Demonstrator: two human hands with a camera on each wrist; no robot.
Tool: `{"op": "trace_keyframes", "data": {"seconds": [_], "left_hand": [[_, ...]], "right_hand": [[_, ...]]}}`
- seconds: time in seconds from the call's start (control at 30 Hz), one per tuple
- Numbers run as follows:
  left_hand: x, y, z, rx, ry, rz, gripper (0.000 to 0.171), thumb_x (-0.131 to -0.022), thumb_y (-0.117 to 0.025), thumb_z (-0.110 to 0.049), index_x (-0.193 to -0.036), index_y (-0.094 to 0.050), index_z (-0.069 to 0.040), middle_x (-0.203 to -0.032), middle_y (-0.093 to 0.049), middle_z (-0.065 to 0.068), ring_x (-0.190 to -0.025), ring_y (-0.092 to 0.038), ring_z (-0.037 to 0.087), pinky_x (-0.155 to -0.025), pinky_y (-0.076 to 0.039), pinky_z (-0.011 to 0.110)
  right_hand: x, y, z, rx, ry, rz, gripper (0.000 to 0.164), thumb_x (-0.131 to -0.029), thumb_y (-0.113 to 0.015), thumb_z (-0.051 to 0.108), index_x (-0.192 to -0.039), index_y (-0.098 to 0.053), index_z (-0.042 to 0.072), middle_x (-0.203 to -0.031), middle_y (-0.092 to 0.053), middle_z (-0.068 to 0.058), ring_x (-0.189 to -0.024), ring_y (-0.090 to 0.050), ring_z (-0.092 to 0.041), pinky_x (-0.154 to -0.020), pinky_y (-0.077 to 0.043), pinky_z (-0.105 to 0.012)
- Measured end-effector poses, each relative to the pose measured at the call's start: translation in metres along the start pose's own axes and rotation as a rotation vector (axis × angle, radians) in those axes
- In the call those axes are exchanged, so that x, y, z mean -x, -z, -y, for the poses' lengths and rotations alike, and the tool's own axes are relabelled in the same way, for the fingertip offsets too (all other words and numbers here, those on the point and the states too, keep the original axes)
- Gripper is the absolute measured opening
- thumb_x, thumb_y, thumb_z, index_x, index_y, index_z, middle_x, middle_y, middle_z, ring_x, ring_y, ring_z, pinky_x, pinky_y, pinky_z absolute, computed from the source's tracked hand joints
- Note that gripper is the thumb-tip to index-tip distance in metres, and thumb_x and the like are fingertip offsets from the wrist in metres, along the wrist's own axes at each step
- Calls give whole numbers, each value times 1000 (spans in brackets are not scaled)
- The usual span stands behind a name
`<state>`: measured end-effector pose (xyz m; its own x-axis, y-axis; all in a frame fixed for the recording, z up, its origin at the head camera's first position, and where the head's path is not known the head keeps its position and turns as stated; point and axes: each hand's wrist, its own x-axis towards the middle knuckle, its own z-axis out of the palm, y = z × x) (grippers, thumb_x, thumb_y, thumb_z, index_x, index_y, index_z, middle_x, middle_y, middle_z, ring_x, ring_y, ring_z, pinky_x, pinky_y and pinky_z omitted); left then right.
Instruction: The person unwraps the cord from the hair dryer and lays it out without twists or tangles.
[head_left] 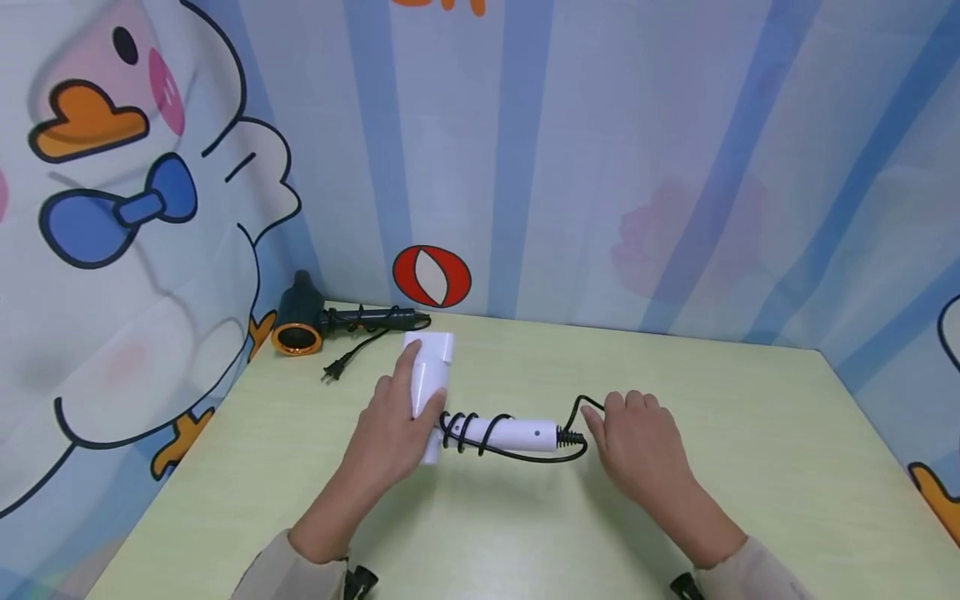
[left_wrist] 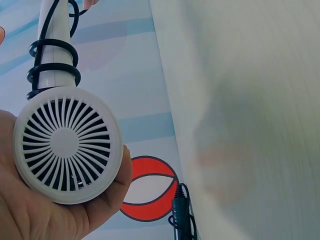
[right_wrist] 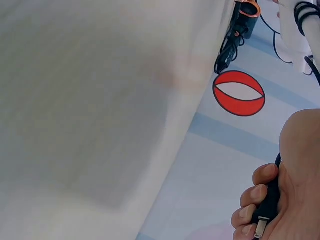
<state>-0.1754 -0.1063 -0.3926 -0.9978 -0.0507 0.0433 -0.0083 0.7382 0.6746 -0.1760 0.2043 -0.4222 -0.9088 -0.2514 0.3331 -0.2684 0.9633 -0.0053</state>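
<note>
A white hair dryer (head_left: 430, 375) is held over the table by my left hand (head_left: 390, 425), whose fingers and thumb wrap around its barrel. Its round vent grille (left_wrist: 65, 145) faces the left wrist camera. The handle (head_left: 517, 434) points right, with the black cord (head_left: 487, 437) coiled around it in several loops. My right hand (head_left: 637, 442) grips the cord's end, fingers curled around the black plug (right_wrist: 270, 200), whose metal prong shows in the right wrist view.
A dark hair dryer (head_left: 300, 321) with an orange rim lies at the table's back left corner, cord wound on its handle and its plug (head_left: 333, 369) lying loose. Printed cloth walls (head_left: 585, 167) stand along the back and left of the pale table (head_left: 750, 400).
</note>
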Motion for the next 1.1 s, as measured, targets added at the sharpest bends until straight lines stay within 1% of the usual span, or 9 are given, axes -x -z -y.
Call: {"op": "trace_keyframes", "data": {"seconds": [0.13,0.33,0.57,0.77,0.97,1.1], "left_hand": [[2,-1,0,-17,0,9,76,-100,-58,-45,-161,-15,-34,-129,-52,17,-100,-63,34,-68,-59,44],[2,-7,1,-54,-22,29,77,-100,-59,-45,-162,-14,-34,-128,-52,17,-98,-62,33,-66,-59,42],[1,-10,2,-82,-22,35,77,-100,-58,-47,-162,-15,-32,-127,-52,19,-95,-62,33,-64,-58,40],[0,-12,6,-80,-7,31,76,-100,-58,-47,-162,-16,-31,-126,-52,19,-95,-62,34,-64,-58,41],[-3,-15,8,-70,1,46,76,-101,-57,-46,-162,-15,-31,-126,-52,20,-93,-62,34,-64,-57,40],[-4,-16,8,-70,-1,41,76,-101,-57,-47,-162,-15,-31,-126,-52,20,-92,-62,33,-63,-56,39]], "right_hand": [[-4,3,-2,12,-4,-18,45,-105,-50,37,-74,-42,5,-66,-37,-8,-63,-39,-28,-55,-34,-37],[-9,13,-6,-19,-15,-56,47,-105,-51,38,-73,-42,6,-66,-37,-8,-62,-39,-27,-55,-32,-36],[-13,19,-4,-32,2,-94,46,-106,-50,36,-71,-41,8,-65,-37,-7,-61,-37,-26,-55,-30,-35],[-13,25,-1,-43,9,-108,45,-106,-49,35,-71,-40,8,-65,-36,-6,-61,-36,-26,-56,-29,-35],[-12,34,4,-36,25,-158,45,-104,-53,36,-72,-41,8,-66,-36,-7,-61,-35,-26,-56,-29,-35],[-11,41,9,-49,33,-165,45,-104,-54,37,-72,-42,8,-66,-36,-6,-62,-35,-26,-57,-30,-35]]}}
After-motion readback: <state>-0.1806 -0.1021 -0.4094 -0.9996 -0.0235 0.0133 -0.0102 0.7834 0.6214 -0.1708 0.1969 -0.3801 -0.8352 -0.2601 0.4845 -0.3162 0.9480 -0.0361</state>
